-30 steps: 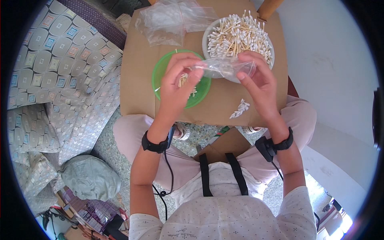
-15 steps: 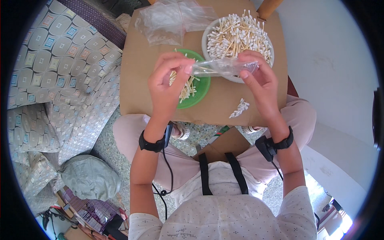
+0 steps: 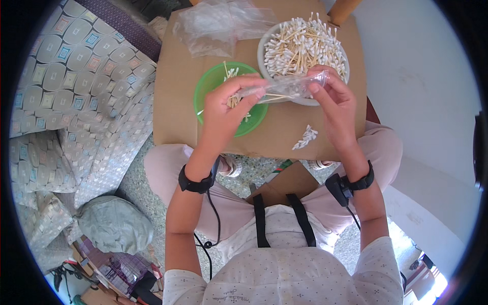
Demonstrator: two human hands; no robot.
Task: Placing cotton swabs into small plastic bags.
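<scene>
Between my hands a small clear plastic bag (image 3: 291,84) is held up over the table, with a thin swab stick showing through or against it. My left hand (image 3: 235,101) pinches one end, its fingers over the green bowl (image 3: 201,91). At the other end, by the near rim of the white bowl (image 3: 261,55), my right hand (image 3: 335,107) grips the bag between thumb and fingers. Cotton swabs (image 3: 305,48) are heaped high in the white bowl. Fewer swabs (image 3: 232,74) lie in the green bowl, partly hidden by my left hand.
Several small white swab tips (image 3: 306,137) lie together on the cardboard tabletop (image 3: 274,137) at its near right. More clear plastic bags (image 3: 208,30) lie at the far left. A wooden post (image 3: 343,11) stands behind the white bowl; patterned fabric (image 3: 86,76) hangs at left.
My left hand has moved right, closer to my right hand, and the bag between them has bunched up. More of the green bowl's left side now shows.
</scene>
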